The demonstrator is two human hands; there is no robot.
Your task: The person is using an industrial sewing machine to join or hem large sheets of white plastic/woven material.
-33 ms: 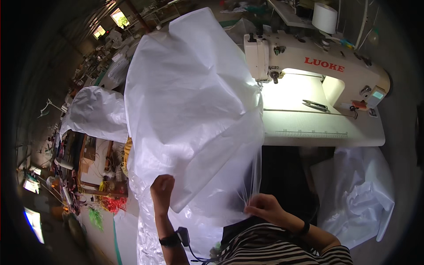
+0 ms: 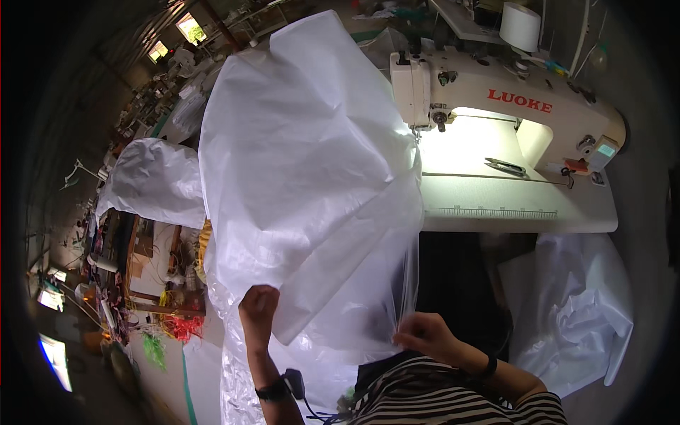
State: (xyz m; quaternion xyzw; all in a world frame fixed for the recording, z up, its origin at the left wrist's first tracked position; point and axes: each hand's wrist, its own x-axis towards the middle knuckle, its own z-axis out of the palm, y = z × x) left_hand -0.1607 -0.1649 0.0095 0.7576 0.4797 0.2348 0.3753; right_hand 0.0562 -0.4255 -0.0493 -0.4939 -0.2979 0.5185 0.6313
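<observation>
A large translucent white plastic sheet [image 2: 304, 149] drapes from the sewing machine [image 2: 510, 99] down toward my lap, its right edge passing beside the needle area. My left hand [image 2: 259, 306] is closed against the sheet's lower left part, where a folded edge runs up to the fingers. At the sheet's lower right, my right hand [image 2: 427, 333] pinches its thin, clear edge, and taut creases run up from the fingertips. Both hands are below the level of the machine bed.
Thread snips [image 2: 505, 167] lie on the lit machine bed [image 2: 482, 191]. Another white sheet [image 2: 574, 312] hangs in folds at the right. A thread cone [image 2: 519, 27] stands behind the machine. Crumpled white material [image 2: 156, 177] covers part of a cluttered rack at the left.
Both hands have shifted very slightly, the left one a little downward. The sheet hangs almost exactly as before, and both hands remain closed.
</observation>
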